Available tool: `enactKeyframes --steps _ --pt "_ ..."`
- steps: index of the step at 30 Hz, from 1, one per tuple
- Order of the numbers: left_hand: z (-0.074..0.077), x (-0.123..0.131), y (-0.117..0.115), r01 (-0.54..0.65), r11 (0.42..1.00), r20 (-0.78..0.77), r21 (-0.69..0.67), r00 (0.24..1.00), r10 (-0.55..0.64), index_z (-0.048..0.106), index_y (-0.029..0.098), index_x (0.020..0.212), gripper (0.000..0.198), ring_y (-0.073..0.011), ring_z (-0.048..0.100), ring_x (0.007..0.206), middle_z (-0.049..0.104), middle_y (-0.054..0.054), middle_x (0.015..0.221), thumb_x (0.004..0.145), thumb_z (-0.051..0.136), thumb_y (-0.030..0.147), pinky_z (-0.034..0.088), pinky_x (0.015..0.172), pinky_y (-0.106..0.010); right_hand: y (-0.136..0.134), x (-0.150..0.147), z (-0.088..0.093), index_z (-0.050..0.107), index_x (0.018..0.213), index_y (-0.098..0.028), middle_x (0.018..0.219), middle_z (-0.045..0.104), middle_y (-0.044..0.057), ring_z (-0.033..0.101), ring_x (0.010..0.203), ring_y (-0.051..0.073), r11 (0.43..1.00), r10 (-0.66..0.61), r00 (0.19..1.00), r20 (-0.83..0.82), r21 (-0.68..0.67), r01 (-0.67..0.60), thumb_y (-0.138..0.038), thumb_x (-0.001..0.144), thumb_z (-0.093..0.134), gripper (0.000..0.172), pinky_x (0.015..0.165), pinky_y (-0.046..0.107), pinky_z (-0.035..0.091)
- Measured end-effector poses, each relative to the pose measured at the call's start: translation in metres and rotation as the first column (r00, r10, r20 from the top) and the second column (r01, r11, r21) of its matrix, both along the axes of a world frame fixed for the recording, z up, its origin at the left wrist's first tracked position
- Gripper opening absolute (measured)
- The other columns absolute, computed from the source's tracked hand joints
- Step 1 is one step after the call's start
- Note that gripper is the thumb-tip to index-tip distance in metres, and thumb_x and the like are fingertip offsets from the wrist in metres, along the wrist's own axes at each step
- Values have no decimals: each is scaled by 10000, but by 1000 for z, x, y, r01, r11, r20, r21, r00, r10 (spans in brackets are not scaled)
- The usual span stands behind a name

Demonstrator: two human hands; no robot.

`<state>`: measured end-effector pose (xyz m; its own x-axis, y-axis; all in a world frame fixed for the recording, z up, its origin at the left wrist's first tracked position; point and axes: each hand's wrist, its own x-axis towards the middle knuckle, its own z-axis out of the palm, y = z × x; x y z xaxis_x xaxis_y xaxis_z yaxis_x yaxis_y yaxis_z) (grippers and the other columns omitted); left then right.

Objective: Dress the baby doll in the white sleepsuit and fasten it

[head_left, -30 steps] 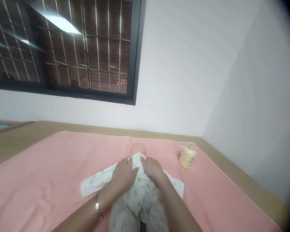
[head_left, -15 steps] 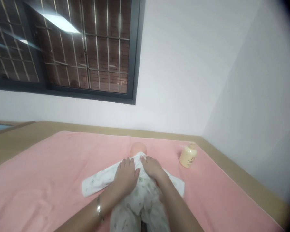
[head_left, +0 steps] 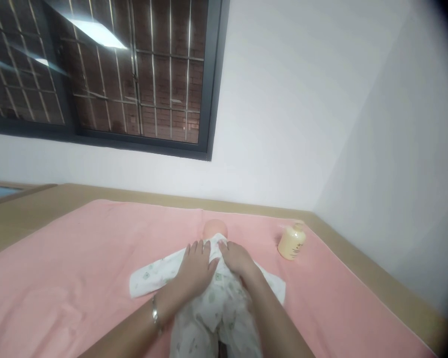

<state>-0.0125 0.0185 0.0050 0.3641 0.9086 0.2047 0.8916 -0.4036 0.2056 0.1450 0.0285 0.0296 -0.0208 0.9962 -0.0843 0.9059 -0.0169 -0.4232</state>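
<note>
A baby doll [head_left: 215, 229] lies on its back on a pink towel [head_left: 78, 258], head pointing away from me. It wears a white printed romper [head_left: 209, 303] with the sleeves spread out to both sides. My left hand [head_left: 194, 268] rests flat on the doll's chest, fingers stretched toward the collar. My right hand [head_left: 238, 259] lies beside it on the chest, fingers bent over the fabric near the neck; what they pinch is hidden. A bracelet sits on my left wrist.
A pale yellow lotion bottle [head_left: 291, 241] lies on the towel to the right of the doll. The towel covers a tan surface [head_left: 373, 271] that runs into a white wall corner. A barred window [head_left: 134, 74] is up on the left.
Both hands stay on the doll's chest and have barely shifted. The view has drifted slightly.
</note>
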Motion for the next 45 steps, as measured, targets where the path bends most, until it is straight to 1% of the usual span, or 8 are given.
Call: enactKeyframes --steps 3,8,13,17,23,30,39,45 --pt "1 4 -6 -12 1000 -22 -5 1000 12 373 73 1414 594 -374 293 1368 369 -206 1467 935 306 418 203 1108 -525 8 6 -4 637 1119 -89 1172 633 199 587 1079 284 1000 -22 1000 -19 -2 22 -532 971 48 753 934 398 377" --pt "8 -7 9 61 998 106 -35 993 -57 462 163 1337 513 -299 452 1255 515 -159 1346 938 308 446 292 1059 -452 -9 -2 4 592 1186 -71 1239 580 233 536 1143 323 999 10 997 71 43 -13 -557 961 134 705 964 458 349" --pt "10 -13 24 24 989 162 -144 987 -1 544 198 1216 483 -270 532 1155 607 -127 1222 948 247 470 342 1005 -418 -23 -15 11 581 1200 -65 1247 569 234 496 1188 316 991 66 995 74 112 -74 -557 957 176 682 991 440 331" --pt "7 -3 9 -48 998 67 -27 997 50 516 113 1246 501 -316 484 1198 564 -182 1262 933 301 440 283 1043 -474 -4 -5 1 618 1149 -71 1184 619 216 557 1119 301 997 19 999 31 75 -21 -541 970 120 708 951 413 367" --pt "9 0 0 -7 998 -13 65 1000 8 573 77 1154 481 -338 512 1144 601 -205 1161 935 308 414 275 1037 -473 4 4 -3 651 1092 -84 1098 664 195 620 1010 277 999 12 1000 27 48 -13 -514 983 79 724 854 367 423" --pt "12 -11 28 21 989 155 -146 988 2 624 181 961 468 -254 614 917 677 -122 999 940 263 479 410 865 -380 -33 -20 22 662 1041 -81 1081 659 221 604 1013 300 987 47 991 127 150 -66 -552 966 159 693 878 388 399" --pt "9 8 -11 -47 993 -116 109 991 60 526 17 1252 508 -352 475 1202 539 -239 1288 929 347 366 277 1044 -480 5 1 -4 655 1100 -91 1104 665 190 615 1033 283 999 10 999 53 38 -12 -500 982 59 733 882 380 406" --pt "11 -3 4 -28 1000 15 14 1000 28 599 103 1133 479 -305 552 1094 624 -183 1162 938 298 419 354 973 -435 -19 -5 15 630 1146 -78 1152 633 213 603 1034 292 998 38 993 110 49 -44 -531 970 126 700 889 387 392"
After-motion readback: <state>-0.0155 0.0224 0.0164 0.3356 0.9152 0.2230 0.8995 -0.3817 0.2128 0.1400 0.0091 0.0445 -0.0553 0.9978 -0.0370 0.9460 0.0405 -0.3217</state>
